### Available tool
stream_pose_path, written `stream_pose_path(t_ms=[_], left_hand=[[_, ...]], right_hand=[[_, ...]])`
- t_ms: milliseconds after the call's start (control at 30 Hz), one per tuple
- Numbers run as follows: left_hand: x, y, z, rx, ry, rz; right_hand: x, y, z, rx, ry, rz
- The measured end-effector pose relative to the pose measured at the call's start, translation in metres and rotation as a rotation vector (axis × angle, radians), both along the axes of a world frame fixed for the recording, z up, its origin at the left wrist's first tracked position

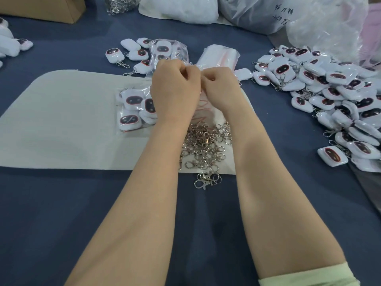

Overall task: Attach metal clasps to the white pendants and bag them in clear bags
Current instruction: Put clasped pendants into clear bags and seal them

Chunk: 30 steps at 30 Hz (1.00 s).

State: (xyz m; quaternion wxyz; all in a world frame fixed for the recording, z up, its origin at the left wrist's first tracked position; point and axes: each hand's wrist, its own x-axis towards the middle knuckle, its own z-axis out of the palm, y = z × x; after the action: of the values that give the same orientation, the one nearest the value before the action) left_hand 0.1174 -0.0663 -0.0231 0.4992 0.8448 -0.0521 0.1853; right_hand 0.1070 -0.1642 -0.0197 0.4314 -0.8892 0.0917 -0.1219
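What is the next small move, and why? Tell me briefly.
Probably pull open the mouth of the clear bag: the left hand and right hand both pinch its top edge, and it looks flat, likely empty. Clasped pendants wait at the right.

A pale green sleeve [313, 274] ends near the right elbow with a thick cuff. Both forearms are bare.

Handwriting on the big plastic bag [257, 17] is not legible.
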Motion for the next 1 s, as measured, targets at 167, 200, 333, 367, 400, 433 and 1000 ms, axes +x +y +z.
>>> stream_pose_path(t_ms=[167, 200, 333, 367, 400, 433, 1000], left_hand=[[0.002, 0.002, 0.002, -0.110, 0.052, -0.018], [0.002, 0.003, 0.003, -0.140, 0.059, -0.023], [-0.001, 0.004, 0.007, -0.218, 0.026, -0.028], [-0.002, 0.003, 0.009, -0.234, 0.001, -0.035], [-0.002, 0.002, 0.011, -0.251, -0.026, -0.047], [-0.002, 0.001, 0.012, -0.274, -0.050, -0.060], [0.011, 0.023, 0.010, -0.799, 0.213, 0.180]], right_hand=[[0.003, -0.003, 0.004, 0.235, 0.217, -0.005], [0.003, 0.002, 0.002, 0.302, 0.241, 0.020], [0.007, 0.010, 0.003, 0.397, 0.182, 0.000], [0.009, 0.010, 0.006, 0.414, 0.133, -0.004], [0.010, 0.011, 0.011, 0.429, 0.069, -0.006], [0.012, 0.011, 0.013, 0.442, 0.007, -0.006], [0.000, -0.012, -0.006, 0.368, 0.183, -0.163]])
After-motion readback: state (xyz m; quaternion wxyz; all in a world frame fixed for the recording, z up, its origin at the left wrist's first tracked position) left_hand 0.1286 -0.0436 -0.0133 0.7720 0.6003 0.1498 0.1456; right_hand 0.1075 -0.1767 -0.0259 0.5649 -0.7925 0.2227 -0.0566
